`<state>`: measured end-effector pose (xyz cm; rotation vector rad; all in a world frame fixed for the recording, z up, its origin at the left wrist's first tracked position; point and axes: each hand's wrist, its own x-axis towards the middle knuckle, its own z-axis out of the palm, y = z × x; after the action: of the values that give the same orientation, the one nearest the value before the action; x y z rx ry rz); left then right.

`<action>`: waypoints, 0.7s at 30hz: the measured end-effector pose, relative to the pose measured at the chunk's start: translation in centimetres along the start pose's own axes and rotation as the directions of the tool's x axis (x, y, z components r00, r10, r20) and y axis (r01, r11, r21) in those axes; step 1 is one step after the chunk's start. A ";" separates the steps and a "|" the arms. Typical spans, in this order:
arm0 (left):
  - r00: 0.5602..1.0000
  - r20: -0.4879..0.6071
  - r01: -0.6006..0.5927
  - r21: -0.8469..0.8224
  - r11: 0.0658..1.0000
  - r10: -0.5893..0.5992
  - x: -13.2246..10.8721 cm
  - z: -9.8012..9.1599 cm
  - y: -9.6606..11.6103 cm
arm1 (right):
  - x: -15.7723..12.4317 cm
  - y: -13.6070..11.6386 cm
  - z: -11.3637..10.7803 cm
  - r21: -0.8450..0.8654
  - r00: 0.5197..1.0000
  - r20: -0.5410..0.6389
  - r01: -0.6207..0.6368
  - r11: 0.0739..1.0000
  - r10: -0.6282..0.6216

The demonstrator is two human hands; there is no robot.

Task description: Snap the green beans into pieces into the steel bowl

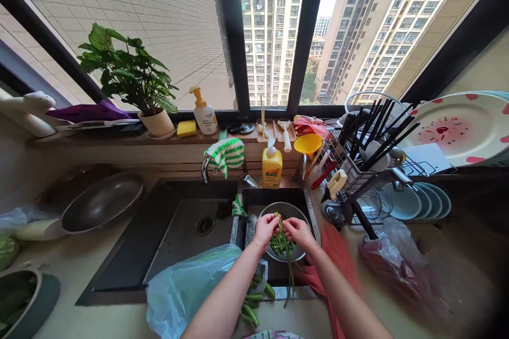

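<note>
We hold a long green bean (284,246) between both hands above a metal bowl (284,213) that sits in the small right basin of the sink (159,254). Our left hand (265,229) pinches the bean's upper end with fingers closed on it, and our right hand (299,230) grips it just beside, also closed; the bean's lower part hangs down past the bowl's near rim. More cut green pieces lie in the bowl under our hands.

Room to move is tight here. The basin walls close in on both sides of the bowl, and the yellow dish-soap bottle (272,166) stands at the back edge, just behind it. To the right, a dish rack (358,180) crowded with dark chopsticks and utensils leans near our right wrist, with blue plates (417,201) beyond it. A red cloth (336,254) lies on the counter under our right forearm, and a crumpled pink-tinted plastic bag (393,259) rests further right.

To the left, the large basin lies open, with the faucet (207,167) draped in a green striped cloth. A pale blue plastic bag (186,286) lies on the sink's near edge beneath our left forearm, and a heap of beans (254,302) lies beside it. A dark wok (101,201) sits well apart on the left counter.
</note>
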<state>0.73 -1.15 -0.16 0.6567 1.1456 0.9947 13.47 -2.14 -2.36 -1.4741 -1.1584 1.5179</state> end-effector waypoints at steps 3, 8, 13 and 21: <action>1.000 0.009 0.018 0.019 1.000 -0.018 0.1 -0.1 -0.7 | -0.1 0.0 0.2 -0.054 0.999 -0.010 0.030 0.998 -0.031; 0.992 0.103 0.048 0.179 0.983 -0.067 -1.1 -0.3 -2.2 | -0.5 -1.3 0.1 0.147 0.996 -0.046 -0.063 0.987 0.070; 0.945 0.324 -0.055 0.253 0.966 -0.031 -2.4 0.5 -0.2 | -1.5 -3.5 -2.0 0.270 0.973 0.187 -0.186 0.945 0.138; 0.930 0.362 0.053 0.022 0.998 -0.057 -2.2 0.1 1.9 | -2.4 -4.6 -3.1 0.157 0.973 0.198 -0.155 0.975 0.122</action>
<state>0.05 -2.24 2.44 0.7780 0.8387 0.7784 16.36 -2.44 3.00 -1.3419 -1.0170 1.8382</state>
